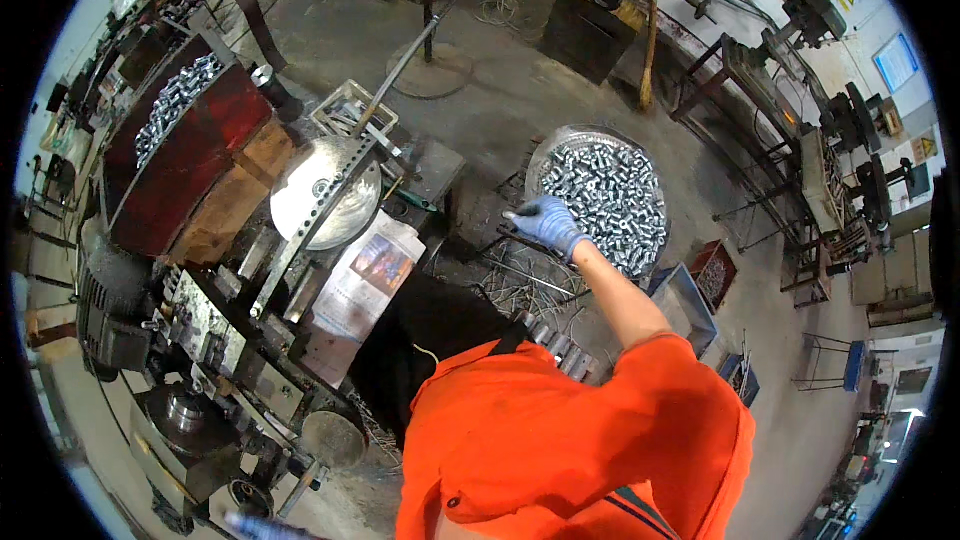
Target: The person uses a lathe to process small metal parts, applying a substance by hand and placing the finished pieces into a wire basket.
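Observation:
My right hand (546, 223), in a blue-grey glove, is stretched out at the left side of a round metal basin (535, 168). The basin is heaped with short, shiny metal cylinders (605, 200). The fingers of this hand are pressed together and point left; whatever lies between the fingertips is too small to make out. At the lower left rim my left hand (262, 527), also gloved, shows only in part, below a machine's small handwheel (250, 496). Its fingers are not clear enough to read.
On the left stands a machine with a red hopper (190, 175) of metal parts, a shiny disc (325, 190) and a long perforated bar (330, 202). A newspaper sheet (368, 285) lies beside it. Blue bin (688, 312) and red bin (714, 275) sit right of the basin; a broom (648, 60) leans behind.

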A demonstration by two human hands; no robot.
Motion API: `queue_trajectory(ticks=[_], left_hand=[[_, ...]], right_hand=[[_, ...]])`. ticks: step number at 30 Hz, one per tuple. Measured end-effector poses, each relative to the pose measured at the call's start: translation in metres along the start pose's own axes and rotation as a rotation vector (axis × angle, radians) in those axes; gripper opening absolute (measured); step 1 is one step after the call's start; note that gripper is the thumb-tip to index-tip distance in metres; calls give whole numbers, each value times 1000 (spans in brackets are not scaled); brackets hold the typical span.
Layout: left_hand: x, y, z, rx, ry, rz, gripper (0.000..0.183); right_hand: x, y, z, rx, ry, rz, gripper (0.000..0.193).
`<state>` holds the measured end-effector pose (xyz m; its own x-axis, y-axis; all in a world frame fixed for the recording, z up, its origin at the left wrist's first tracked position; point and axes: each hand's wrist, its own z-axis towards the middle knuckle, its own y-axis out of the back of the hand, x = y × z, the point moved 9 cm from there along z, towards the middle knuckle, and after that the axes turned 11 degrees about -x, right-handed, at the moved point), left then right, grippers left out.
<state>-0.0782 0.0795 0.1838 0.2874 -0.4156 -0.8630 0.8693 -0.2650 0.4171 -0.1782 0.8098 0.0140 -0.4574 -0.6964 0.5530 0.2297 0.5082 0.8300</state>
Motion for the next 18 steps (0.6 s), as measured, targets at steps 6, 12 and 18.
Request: queue_trajectory(ticks=[6,12,18], left_hand=[[90,-81,-17,382,-218,219,39],[86,-81,-19,356,-292,202,36],[85,-89,-19,384,-284,202,32]], right_hand=[[-95,28,50,-230,-29,-361,55],[-128,14,110,21,-134,-546,56],[-125,12,141,36,-108,-564,59]])
